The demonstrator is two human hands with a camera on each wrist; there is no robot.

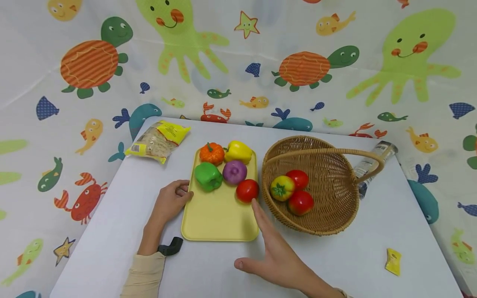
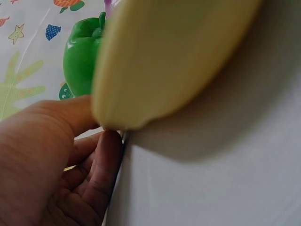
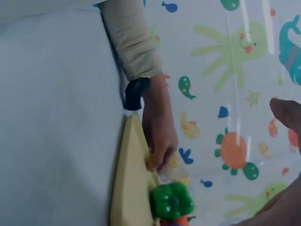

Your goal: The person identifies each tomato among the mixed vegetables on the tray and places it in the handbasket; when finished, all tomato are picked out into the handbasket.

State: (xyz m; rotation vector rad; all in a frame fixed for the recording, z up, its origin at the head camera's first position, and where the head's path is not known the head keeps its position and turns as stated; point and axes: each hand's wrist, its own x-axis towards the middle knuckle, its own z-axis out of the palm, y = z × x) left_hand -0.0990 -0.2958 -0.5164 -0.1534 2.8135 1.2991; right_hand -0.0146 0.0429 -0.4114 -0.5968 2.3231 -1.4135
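Note:
My left hand (image 1: 172, 201) grips the left rim of a pale yellow tray (image 1: 218, 219); in the left wrist view the thumb lies against its edge with the fingers curled below. On the tray sit an orange pumpkin (image 1: 211, 153), a yellow bell pepper (image 1: 238, 152), a green bell pepper (image 1: 208, 176), a purple onion-like vegetable (image 1: 234, 172) and a red tomato (image 1: 247, 191). My right hand (image 1: 277, 256) is held with straight fingers and thumb spread, holding nothing, at the tray's right side. Its fingertips overlap the tomato's lower edge in the head view.
A wicker basket (image 1: 331, 207) right of the tray holds red fruits (image 1: 301, 203) and a yellow-green one (image 1: 282, 188). Its handle arches rightward. Behind it lies a silvery tube-shaped package (image 1: 385, 150). A yellow snack bag (image 1: 158, 140) lies back left, a small yellow packet (image 1: 393, 261) front right.

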